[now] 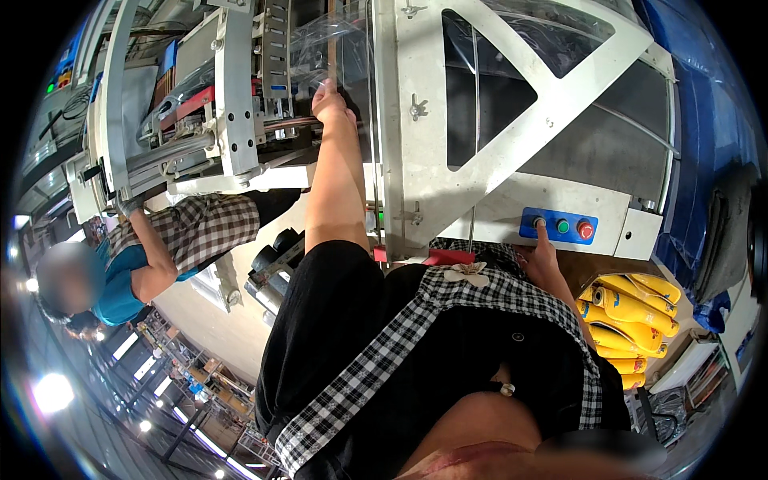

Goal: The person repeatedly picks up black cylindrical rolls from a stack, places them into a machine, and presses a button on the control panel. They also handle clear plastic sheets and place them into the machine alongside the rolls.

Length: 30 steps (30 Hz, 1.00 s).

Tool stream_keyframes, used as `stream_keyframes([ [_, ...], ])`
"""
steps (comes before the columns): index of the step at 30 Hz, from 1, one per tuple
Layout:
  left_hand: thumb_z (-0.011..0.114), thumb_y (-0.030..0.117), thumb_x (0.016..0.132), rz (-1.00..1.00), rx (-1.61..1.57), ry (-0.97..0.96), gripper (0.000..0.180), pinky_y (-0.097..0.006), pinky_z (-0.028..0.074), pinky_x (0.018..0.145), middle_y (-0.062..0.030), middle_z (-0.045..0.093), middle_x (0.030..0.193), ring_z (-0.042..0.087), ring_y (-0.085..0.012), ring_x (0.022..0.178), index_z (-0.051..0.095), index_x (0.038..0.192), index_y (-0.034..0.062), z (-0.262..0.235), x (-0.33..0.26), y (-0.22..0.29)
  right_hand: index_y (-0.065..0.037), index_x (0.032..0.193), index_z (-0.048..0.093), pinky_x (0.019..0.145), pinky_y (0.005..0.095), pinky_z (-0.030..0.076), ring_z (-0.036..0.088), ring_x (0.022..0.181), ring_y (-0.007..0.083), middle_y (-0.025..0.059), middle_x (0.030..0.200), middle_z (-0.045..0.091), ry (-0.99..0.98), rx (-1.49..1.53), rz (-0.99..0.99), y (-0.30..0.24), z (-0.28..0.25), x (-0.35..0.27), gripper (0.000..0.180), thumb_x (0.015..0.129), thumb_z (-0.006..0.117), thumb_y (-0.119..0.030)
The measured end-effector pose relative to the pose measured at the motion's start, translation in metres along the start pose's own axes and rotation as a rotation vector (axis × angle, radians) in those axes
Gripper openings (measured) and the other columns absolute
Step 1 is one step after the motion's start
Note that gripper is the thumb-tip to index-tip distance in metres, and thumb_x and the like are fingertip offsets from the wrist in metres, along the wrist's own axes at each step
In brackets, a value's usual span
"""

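Note:
My left hand (330, 100) is stretched far up into a white metal machine (512, 152), its fingers against clear plastic film (320, 44) next to a perforated metal rail (276, 48). Whether it grips the film is hidden. My right hand (544, 254) is at a small blue control panel (560, 226) on the machine's front. Its index finger rests on the leftmost of three round buttons, beside a green one (563, 226) and a red one (586, 230); that hand holds nothing. My black top with checked trim (448, 336) fills the lower middle.
Another person in a checked sleeve and teal top (172, 240) stands at the left with a hand on the machine frame (128, 204). Several yellow bottles (632, 320) lie stacked at the lower right. A blue cover (712, 120) hangs at the right edge.

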<state>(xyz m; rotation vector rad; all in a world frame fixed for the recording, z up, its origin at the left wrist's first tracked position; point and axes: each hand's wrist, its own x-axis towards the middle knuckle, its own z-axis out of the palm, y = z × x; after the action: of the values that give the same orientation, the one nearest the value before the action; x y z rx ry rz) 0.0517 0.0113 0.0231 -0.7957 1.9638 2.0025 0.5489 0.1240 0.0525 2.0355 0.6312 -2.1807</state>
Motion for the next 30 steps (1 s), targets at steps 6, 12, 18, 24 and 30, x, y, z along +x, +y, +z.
stream_keyframes([
  [6, 0.054, 0.016, 0.092, 0.033, -0.190, 0.090, 0.011, -0.024, 0.035, 0.049, 0.0008, 0.052, 0.065, 0.045, -0.0101, 0.054, 0.058, 0.083, 0.0102, 0.005, 0.007, -0.006, -0.010, 0.123, 0.048, 0.058, 0.0307, 0.034, 0.058, 0.088, 0.0211, 0.0049, 0.108, 0.057, 0.088, -0.005, 0.015, 0.003, 0.004, 0.009, 0.068, 0.082, 0.058, -0.063],
  [12, 0.052, 0.015, 0.092, -0.028, -0.150, 0.025, 0.016, -0.027, 0.032, 0.044, -0.0020, 0.054, 0.066, 0.046, -0.0119, 0.055, 0.056, 0.078, 0.0084, -0.002, 0.034, -0.011, -0.013, 0.127, 0.045, 0.059, 0.0309, 0.034, 0.058, 0.092, 0.0227, 0.0053, 0.111, 0.055, 0.058, 0.042, 0.005, 0.001, 0.003, 0.002, 0.067, 0.083, 0.057, -0.061],
  [18, 0.058, 0.015, 0.090, -0.103, -0.072, 0.111, 0.011, -0.029, 0.030, 0.042, -0.0016, 0.053, 0.067, 0.046, -0.0129, 0.054, 0.056, 0.083, 0.0084, -0.005, 0.027, -0.004, -0.012, 0.126, 0.045, 0.058, 0.0303, 0.033, 0.059, 0.094, 0.0232, 0.0062, 0.111, 0.056, 0.058, 0.023, 0.028, -0.003, 0.003, -0.004, 0.063, 0.085, 0.056, -0.058],
  [24, 0.056, 0.021, 0.092, 0.053, -0.151, 0.072, 0.014, -0.027, 0.039, 0.053, -0.0012, 0.059, 0.079, 0.052, -0.0144, 0.065, 0.054, 0.095, 0.0077, -0.003, 0.018, -0.011, -0.011, 0.122, 0.047, 0.056, 0.0301, 0.033, 0.061, 0.089, 0.0219, 0.0067, 0.105, 0.059, 0.011, 0.032, -0.013, 0.000, 0.002, 0.002, 0.060, 0.086, 0.055, -0.059],
  [30, 0.051, 0.029, 0.093, 0.153, 0.062, 0.018, 0.019, -0.032, 0.045, 0.069, -0.0015, 0.064, 0.090, 0.056, -0.0161, 0.080, 0.056, 0.096, 0.0114, -0.017, 0.038, -0.031, -0.009, 0.120, 0.049, 0.054, 0.0299, 0.034, 0.059, 0.086, 0.0210, 0.0079, 0.101, 0.059, 0.008, -0.007, 0.002, 0.003, -0.004, 0.006, 0.063, 0.085, 0.054, -0.061],
])
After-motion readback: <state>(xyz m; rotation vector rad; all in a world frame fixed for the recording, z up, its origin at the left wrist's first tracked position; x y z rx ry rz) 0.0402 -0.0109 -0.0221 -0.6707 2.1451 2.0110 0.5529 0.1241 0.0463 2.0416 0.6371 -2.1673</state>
